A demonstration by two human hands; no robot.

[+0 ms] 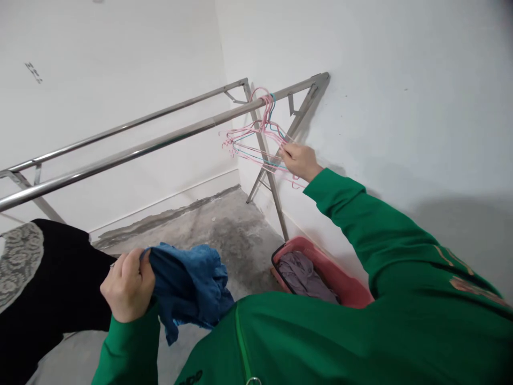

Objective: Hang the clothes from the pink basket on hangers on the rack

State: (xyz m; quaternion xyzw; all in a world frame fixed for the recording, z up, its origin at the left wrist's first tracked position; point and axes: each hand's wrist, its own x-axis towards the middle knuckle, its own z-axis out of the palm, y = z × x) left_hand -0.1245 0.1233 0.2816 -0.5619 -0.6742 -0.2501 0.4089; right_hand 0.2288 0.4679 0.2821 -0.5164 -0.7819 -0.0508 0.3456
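My left hand is closed around a crumpled blue garment, which hangs down at its right. A black garment with a pale lace panel lies to the left behind that hand; whether the hand grips it too I cannot tell. Farther up, my right hand pinches one of several thin pink hangers at its right shoulder. A blue hanger is among them, and their hooks are over the front rail of a metal drying rack.
A red plastic basket holding greyish-purple cloth stands on the concrete floor below my right arm. White walls meet in a corner behind the rack, whose crossed legs reach the floor near the basket.
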